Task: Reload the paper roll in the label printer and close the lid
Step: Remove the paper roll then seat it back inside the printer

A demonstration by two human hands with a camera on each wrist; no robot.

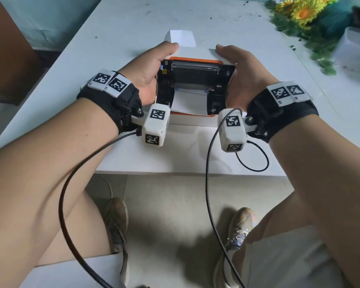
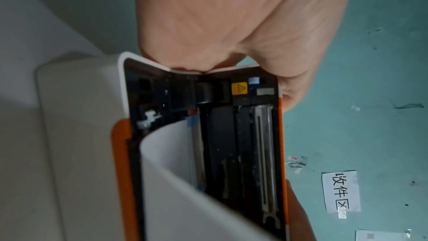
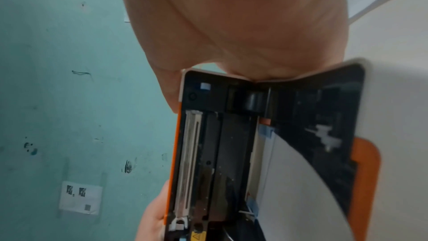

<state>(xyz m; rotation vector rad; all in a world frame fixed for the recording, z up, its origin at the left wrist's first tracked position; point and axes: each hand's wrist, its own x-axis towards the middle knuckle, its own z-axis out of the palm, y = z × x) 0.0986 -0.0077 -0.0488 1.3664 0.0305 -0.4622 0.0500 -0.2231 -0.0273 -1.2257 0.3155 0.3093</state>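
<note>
We find the label printer (image 1: 195, 88) at the centre of the head view, on the white table (image 1: 133, 154), its lid (image 1: 195, 69) raised partway and edged in orange. The left hand (image 1: 152, 73) grasps the lid's left edge, thumb over the top; the right hand (image 1: 241, 73) grasps the right edge the same way. White paper (image 1: 188, 102) curves out of the open bay toward the lower edge of the printer, and a further strip of paper (image 1: 180, 38) lies behind the printer, toward the top of the frame.

Writing: a yellow warning triangle sticker (image 2: 239, 88) sits inside the lid's corner in the left wrist view. On the teal wall at the lower right of that view a white label (image 2: 340, 191) carries three Chinese characters — 收件区. A white slip (image 3: 80, 200) at the lower left of the right wrist view bears print too blurred to read.

Edges and room: the printer stands near the table's front edge, with bare tabletop to its left and behind. Artificial sunflowers (image 1: 303, 13) and a pale container (image 1: 353, 48) crowd the upper right — well apart from the hands.
</note>
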